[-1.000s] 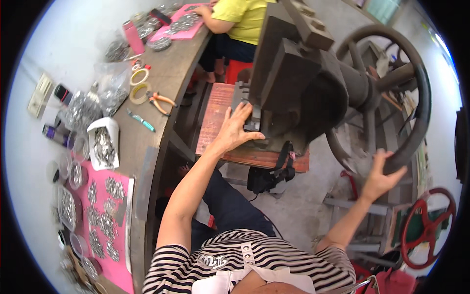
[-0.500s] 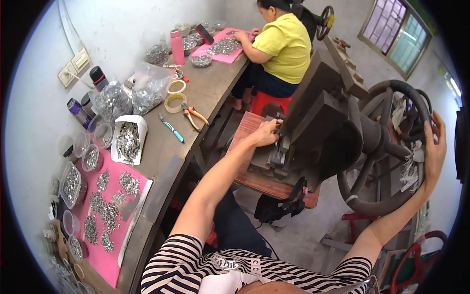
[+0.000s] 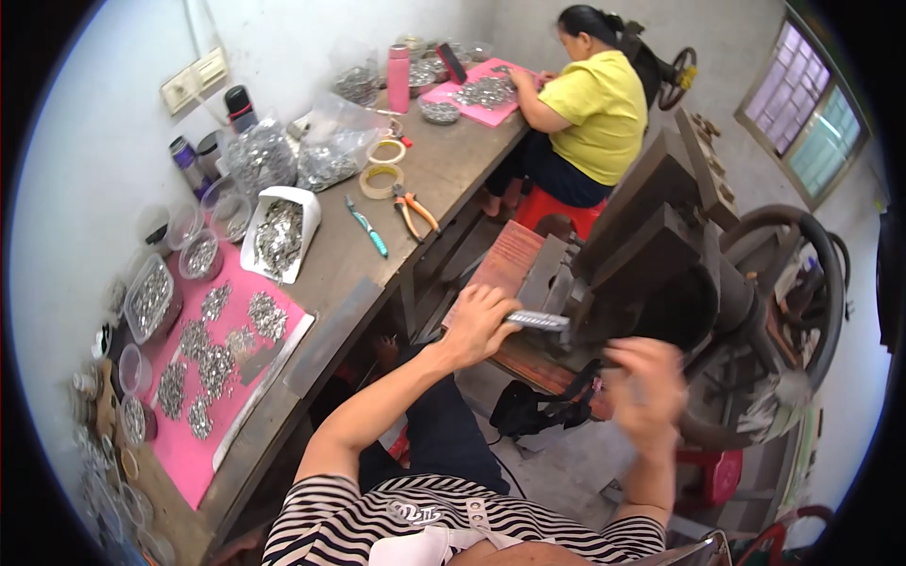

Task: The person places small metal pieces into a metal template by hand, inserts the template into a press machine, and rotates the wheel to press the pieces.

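My left hand (image 3: 477, 328) is closed around one end of a short grey metal bar (image 3: 540, 321) with a row of small marks along it. The bar sticks out to the right, above the front of a dark hand press (image 3: 651, 264). My right hand (image 3: 649, 389) is in the air to the right of the bar, smeared by motion, so its fingers are not clear. It is apart from the press's big handwheel (image 3: 830, 292). Beneath the press lies a reddish wooden board (image 3: 495, 269).
Along the left runs a workbench (image 3: 330, 274) with a pink sheet (image 3: 193, 462) under heaps of small metal pieces, a white scoop (image 3: 307, 226), pliers (image 3: 412, 209), a turquoise-handled tool (image 3: 366, 226) and tape rolls (image 3: 381, 181). A co-worker in yellow (image 3: 599, 123) sits at the far end.
My right hand has left the handwheel and come inward to the left. My left hand has drawn back from the press, now with the metal bar in it. The view has shifted slightly.
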{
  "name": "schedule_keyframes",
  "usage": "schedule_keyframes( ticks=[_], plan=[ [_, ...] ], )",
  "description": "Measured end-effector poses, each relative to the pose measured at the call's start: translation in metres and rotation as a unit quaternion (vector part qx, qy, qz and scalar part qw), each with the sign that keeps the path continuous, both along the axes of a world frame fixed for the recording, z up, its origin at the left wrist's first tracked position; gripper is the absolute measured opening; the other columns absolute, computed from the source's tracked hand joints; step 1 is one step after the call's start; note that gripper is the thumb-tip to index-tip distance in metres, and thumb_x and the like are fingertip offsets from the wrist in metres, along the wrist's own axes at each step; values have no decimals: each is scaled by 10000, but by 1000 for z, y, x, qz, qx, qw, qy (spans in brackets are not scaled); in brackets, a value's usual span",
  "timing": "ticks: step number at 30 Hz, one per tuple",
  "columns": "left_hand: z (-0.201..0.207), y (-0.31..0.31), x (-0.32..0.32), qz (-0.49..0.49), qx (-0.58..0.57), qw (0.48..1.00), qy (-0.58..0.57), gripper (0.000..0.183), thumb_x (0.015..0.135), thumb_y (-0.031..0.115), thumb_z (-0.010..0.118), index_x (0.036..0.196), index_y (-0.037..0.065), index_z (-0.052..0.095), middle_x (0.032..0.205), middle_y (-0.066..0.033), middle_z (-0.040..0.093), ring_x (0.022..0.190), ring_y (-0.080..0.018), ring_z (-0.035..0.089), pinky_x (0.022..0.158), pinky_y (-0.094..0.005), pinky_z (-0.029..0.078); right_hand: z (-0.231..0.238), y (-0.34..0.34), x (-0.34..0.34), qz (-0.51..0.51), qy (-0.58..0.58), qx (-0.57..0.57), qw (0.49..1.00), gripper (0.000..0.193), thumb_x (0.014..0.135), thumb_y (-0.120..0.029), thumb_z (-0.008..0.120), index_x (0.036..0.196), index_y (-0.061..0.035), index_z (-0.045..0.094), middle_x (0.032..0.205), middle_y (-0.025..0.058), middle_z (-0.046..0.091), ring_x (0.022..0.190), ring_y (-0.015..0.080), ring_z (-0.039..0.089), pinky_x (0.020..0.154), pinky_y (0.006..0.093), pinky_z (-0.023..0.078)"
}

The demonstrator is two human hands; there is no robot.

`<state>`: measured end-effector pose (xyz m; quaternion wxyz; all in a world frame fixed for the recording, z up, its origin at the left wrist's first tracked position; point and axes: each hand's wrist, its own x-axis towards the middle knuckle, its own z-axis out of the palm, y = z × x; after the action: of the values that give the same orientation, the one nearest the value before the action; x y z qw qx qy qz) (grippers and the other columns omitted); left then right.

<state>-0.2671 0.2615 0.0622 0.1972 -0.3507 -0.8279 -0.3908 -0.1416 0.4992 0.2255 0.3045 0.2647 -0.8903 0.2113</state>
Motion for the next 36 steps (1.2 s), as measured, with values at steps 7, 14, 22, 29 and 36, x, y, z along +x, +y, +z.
schedule_keyframes(
  ticks=[7,14,22,29,36],
  plan=[
    [24,-133,123,289,20,956,38,207,760,127,782,942,51,720,913,-112,688,856,-323,649,791,-441,485,-134,-150,-72,271,-106,-30,956,433,854,-82,699,1245,65,586,1232,234,603,1137,394,597,985,454,471],
    [-6,-220,244,502,-14,863,-52,265,817,81,732,1069,40,661,1027,-128,610,1013,-325,564,943,-439,385,-171,-295,-53,474,-192,-83,855,439,798,74,579,1237,52,593,1166,195,610,1095,390,597,965,439,484],
    [-39,-280,284,532,9,841,-98,250,853,74,704,1092,10,671,1016,-151,586,993,-343,548,913,-447,401,-220,-374,-20,481,-160,-60,860,443,804,13,629,1243,37,579,1217,197,595,1149,385,577,1003,458,464],
    [-36,-298,272,549,-18,835,-44,196,890,68,690,1083,65,728,962,-115,597,950,-305,569,865,-438,418,-208,-388,-25,469,-153,-80,866,541,766,-108,776,1251,23,576,1248,214,568,1188,412,540,1040,484,446],
    [-39,-294,260,548,-39,835,-22,280,857,119,745,1124,51,694,1190,-111,668,1188,-323,589,1093,-542,351,-212,-394,-28,411,-138,-90,897,614,758,-79,829,1302,16,561,1203,217,589,1113,412,575,968,465,485]
  ],
)
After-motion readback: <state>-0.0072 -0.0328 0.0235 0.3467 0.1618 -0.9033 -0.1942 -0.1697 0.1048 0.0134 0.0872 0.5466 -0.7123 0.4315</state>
